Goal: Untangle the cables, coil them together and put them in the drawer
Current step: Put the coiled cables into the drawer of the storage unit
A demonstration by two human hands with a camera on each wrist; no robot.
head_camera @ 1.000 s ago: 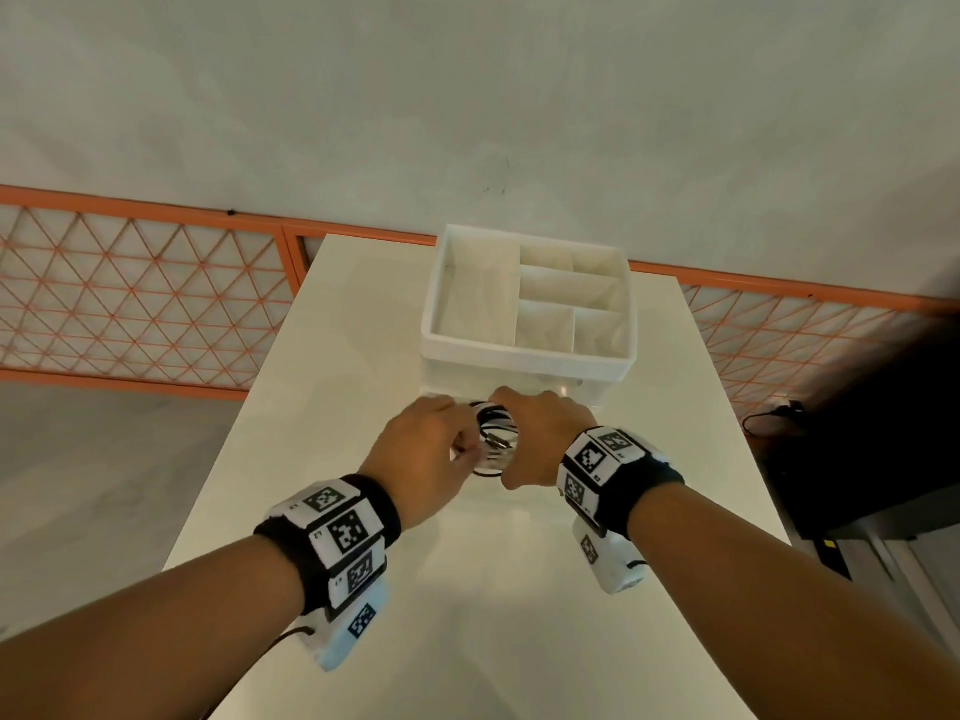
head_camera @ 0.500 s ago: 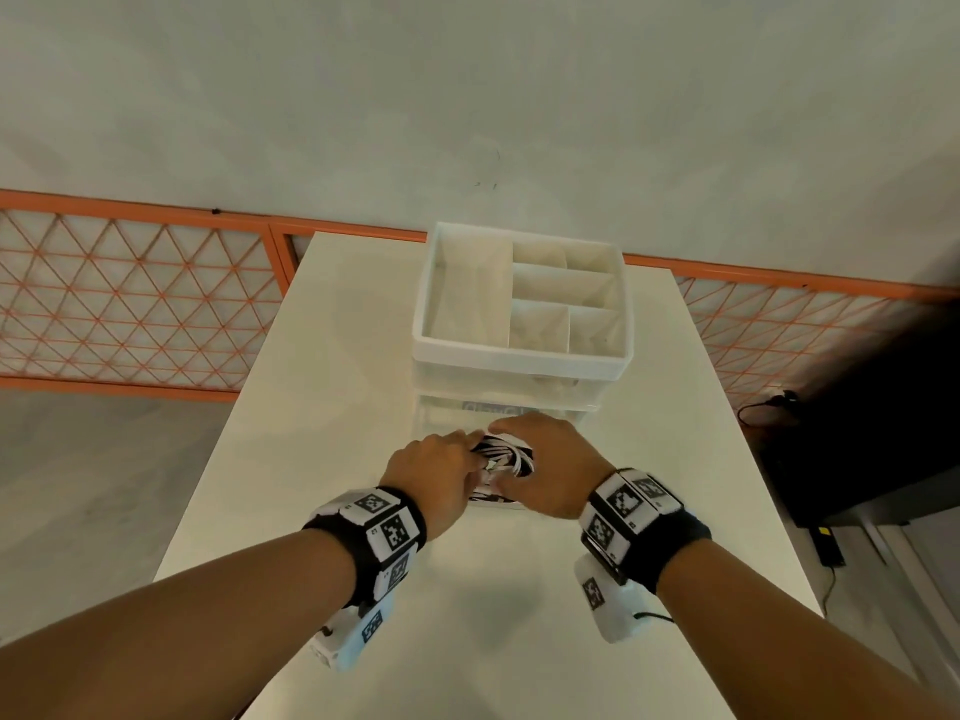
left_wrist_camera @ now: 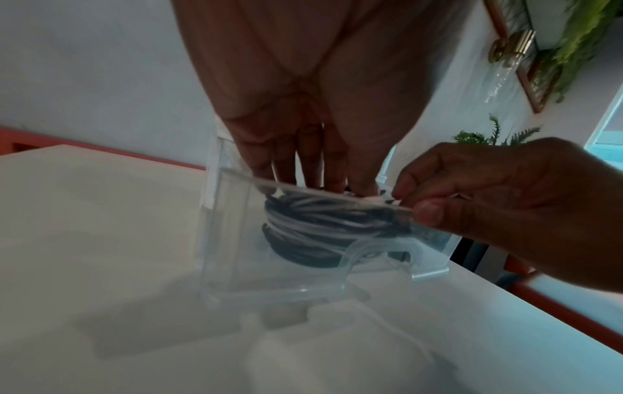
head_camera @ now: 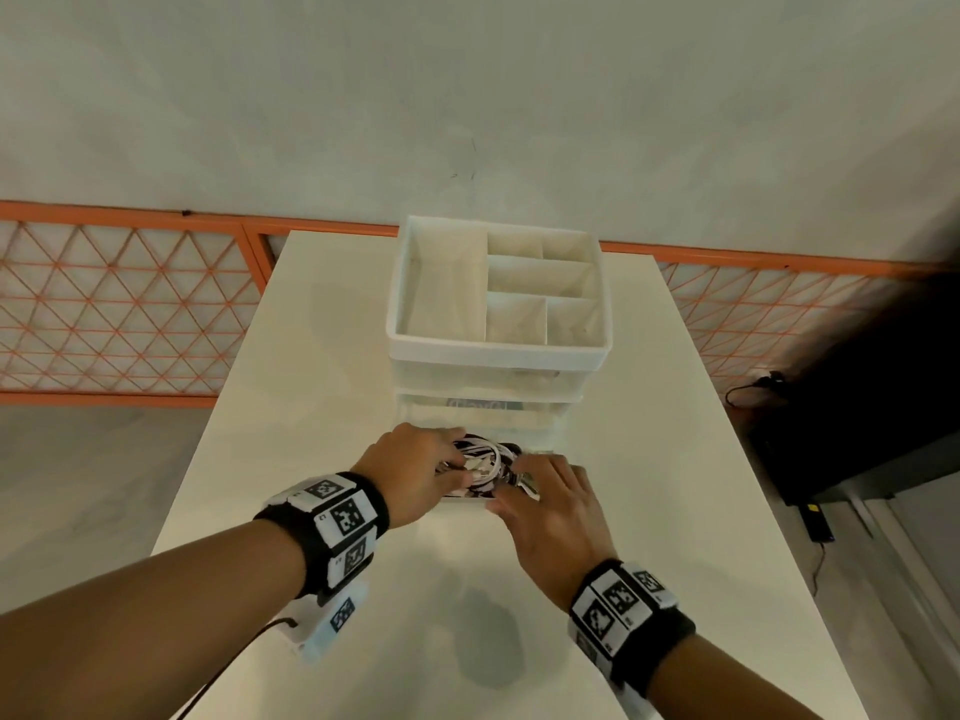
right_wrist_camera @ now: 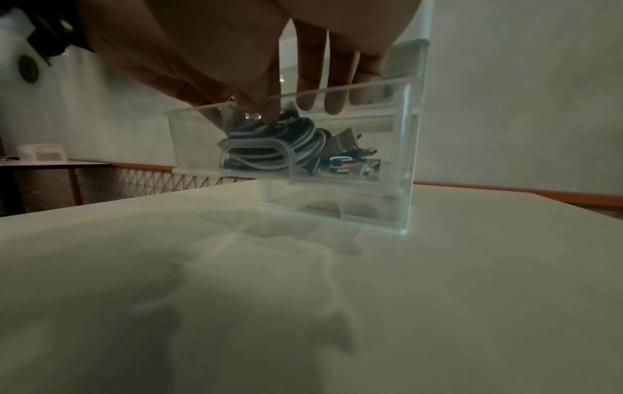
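Note:
A coil of black and white cables [head_camera: 483, 465] lies inside the pulled-out clear drawer [head_camera: 460, 502] of a small organizer. Through the drawer's wall [left_wrist_camera: 236, 240] the left wrist view shows the coil [left_wrist_camera: 313, 229] resting on the drawer floor. My left hand [head_camera: 423, 467] reaches in from the left, its straight fingers [left_wrist_camera: 303, 165] pressing down on the coil. From the right, my right hand [head_camera: 550, 506] comes over the front rim. Its thumb and forefinger [left_wrist_camera: 428, 213] pinch the coil's near end, and its other fingers [right_wrist_camera: 306, 88] point down into the drawer [right_wrist_camera: 401, 133] above the coil [right_wrist_camera: 290, 141].
The organizer's white top tray [head_camera: 498, 350] has several compartments and stands just behind the drawer. Small connectors [right_wrist_camera: 344, 162] lie in the drawer's right part. Bare white table [head_camera: 675, 537] spreads around. An orange lattice fence [head_camera: 130, 314] runs behind, and a dark unit [head_camera: 857, 418] stands at the right.
Both hands carried the coil forward and down from above the table into the open drawer. My left fingers have straightened onto it.

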